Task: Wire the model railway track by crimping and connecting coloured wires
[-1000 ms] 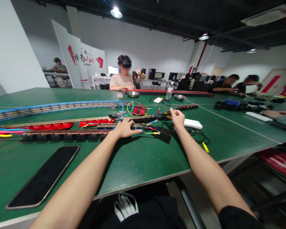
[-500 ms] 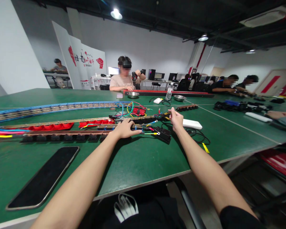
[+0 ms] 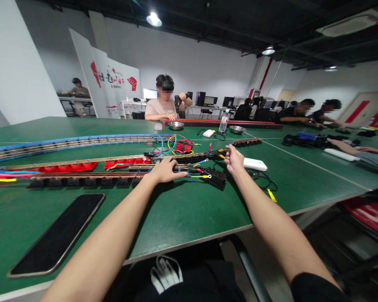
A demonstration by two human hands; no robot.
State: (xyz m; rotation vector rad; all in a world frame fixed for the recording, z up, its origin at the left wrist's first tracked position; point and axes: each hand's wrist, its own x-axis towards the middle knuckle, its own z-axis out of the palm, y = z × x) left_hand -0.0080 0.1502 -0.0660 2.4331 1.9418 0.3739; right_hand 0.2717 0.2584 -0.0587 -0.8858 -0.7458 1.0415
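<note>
My left hand [image 3: 165,171] lies with fingers spread across a short blue rail strip [image 3: 180,168] with copper-coloured bars, its thumb stretched to the right. My right hand [image 3: 235,160] is closed in a pinch on a yellow wire [image 3: 223,150] at the right end of a black rail strip [image 3: 192,158]. Its fingertips partly hide the wire's end. Just below, between the hands, sits a black connector block [image 3: 216,178] with loose wires and ring terminals [image 3: 209,176].
Red rail pieces [image 3: 67,167] and a long blue rail [image 3: 66,142] stretch left. A phone [image 3: 58,235] lies near the front edge. Right of my hand are a white box [image 3: 255,164] and black cable [image 3: 267,181]. Across the table, a person [image 3: 164,100] holds a power tool; metal bowls [image 3: 175,125] stand nearby.
My right hand has shifted slightly right and down, with its fingers still together at the wire. My left hand stays in place on the blue rail strip.
</note>
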